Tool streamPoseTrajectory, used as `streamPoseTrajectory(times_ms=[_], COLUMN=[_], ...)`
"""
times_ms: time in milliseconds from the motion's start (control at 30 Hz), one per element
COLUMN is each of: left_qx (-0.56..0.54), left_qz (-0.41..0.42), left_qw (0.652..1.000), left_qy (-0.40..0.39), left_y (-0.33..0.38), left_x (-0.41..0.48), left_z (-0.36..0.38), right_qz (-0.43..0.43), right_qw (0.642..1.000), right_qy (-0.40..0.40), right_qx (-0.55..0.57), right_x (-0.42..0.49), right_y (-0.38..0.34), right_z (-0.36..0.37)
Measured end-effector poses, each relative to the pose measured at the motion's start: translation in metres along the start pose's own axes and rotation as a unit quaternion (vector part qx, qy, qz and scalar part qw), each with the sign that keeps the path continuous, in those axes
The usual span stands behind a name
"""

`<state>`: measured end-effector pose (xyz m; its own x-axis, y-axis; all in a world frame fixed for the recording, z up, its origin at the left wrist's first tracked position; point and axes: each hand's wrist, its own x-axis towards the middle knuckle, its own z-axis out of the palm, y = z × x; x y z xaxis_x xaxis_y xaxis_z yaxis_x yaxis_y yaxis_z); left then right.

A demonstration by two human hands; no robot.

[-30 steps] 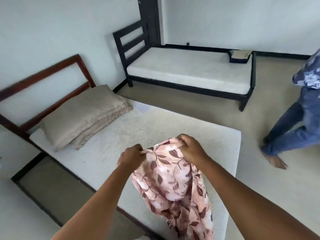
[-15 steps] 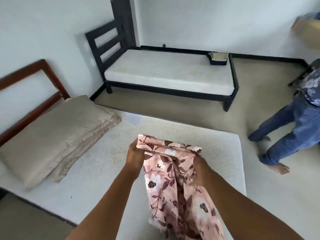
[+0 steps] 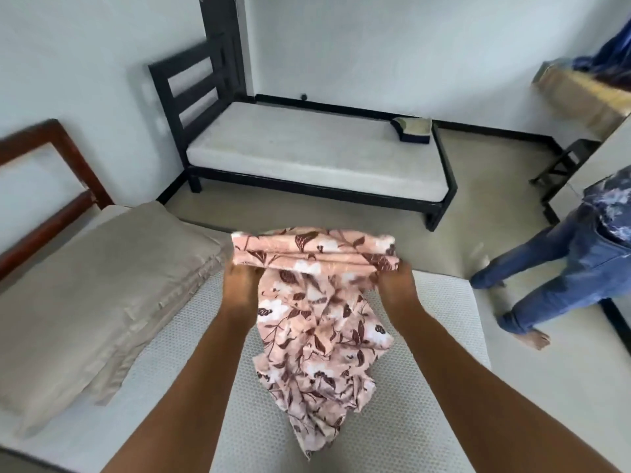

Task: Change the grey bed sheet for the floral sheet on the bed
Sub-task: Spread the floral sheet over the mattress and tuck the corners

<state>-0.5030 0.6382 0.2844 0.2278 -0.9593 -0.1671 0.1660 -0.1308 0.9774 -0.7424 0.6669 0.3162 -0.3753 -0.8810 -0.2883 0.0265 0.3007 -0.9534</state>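
At the middle of the frame, the left hand (image 3: 240,285) and right hand (image 3: 392,285) both grip the floral sheet (image 3: 317,322) — it hangs over the bed (image 3: 426,387).

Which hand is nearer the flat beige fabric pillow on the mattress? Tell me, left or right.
Left. The left hand grips the pink floral sheet just right of the beige fabric pillow; the right hand grips the sheet's other end, farther right.

Bare bedroom: white walls (image 3: 375,46), beige floor (image 3: 495,186).
A black-framed bed (image 3: 307,187) with a bare mattress (image 3: 317,155) stands upper centre, against the far wall.
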Motion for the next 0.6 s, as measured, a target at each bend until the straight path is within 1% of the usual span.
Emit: streamPoseTrajectory(times_ms=[33, 67, 100, 133, 167, 233, 267, 300, 367, 433, 533, 600], left_qx=[-0.021, -0.030, -0.036, -0.021, -0.007, 0.032, 0.062, 0.089, 0.184, 0.274, 0.399, 0.444], left_qz=[-0.024, -0.046, -0.065, -0.080, -0.083, -0.064, -0.058, -0.054, -0.037, -0.030, -0.033, -0.044], left_qw=[0.999, 0.998, 0.995, 0.994, 0.994, 0.996, 0.995, 0.994, 0.982, 0.961, 0.916, 0.895], left_qy=[0.014, 0.041, 0.064, 0.078, 0.077, 0.058, 0.050, 0.044, 0.038, 0.032, 0.025, 0.007], left_y=[-0.008, -0.014, -0.019, -0.025, -0.030, -0.035, -0.039, -0.046, -0.056, -0.065, -0.079, -0.091], left_x=[-0.002, -0.005, -0.012, -0.015, -0.019, -0.032, -0.038, -0.045, -0.059, -0.076, -0.105, -0.120], left_z=[-0.003, -0.007, -0.012, -0.017, -0.021, -0.024, -0.024, -0.022, -0.018, -0.017, -0.013, -0.013], right_qz=[-0.007, 0.001, -0.015, -0.024, -0.020, 0.007, 0.037, 0.061, 0.100, 0.126, 0.180, 0.212], right_qw=[0.995, 0.977, 0.947, 0.913, 0.885, 0.856, 0.851, 0.856, 0.886, 0.912, 0.922, 0.931], right_qy=[0.004, -0.011, -0.013, -0.021, -0.030, -0.051, -0.066, -0.071, -0.050, -0.004, 0.050, 0.073], right_qx=[-0.096, -0.211, -0.322, -0.407, -0.463, -0.515, -0.519, -0.509, -0.450, -0.391, -0.339, -0.288], right_x=[-0.001, -0.005, -0.003, -0.002, 0.004, 0.008, 0.007, 0.004, 0.000, -0.003, -0.001, 0.005], right_y=[0.015, 0.030, 0.044, 0.055, 0.067, 0.088, 0.095, 0.103, 0.118, 0.133, 0.159, 0.176], right_z=[-0.005, -0.012, -0.020, -0.028, -0.035, -0.049, -0.053, -0.059, -0.074, -0.090, -0.130, -0.154])
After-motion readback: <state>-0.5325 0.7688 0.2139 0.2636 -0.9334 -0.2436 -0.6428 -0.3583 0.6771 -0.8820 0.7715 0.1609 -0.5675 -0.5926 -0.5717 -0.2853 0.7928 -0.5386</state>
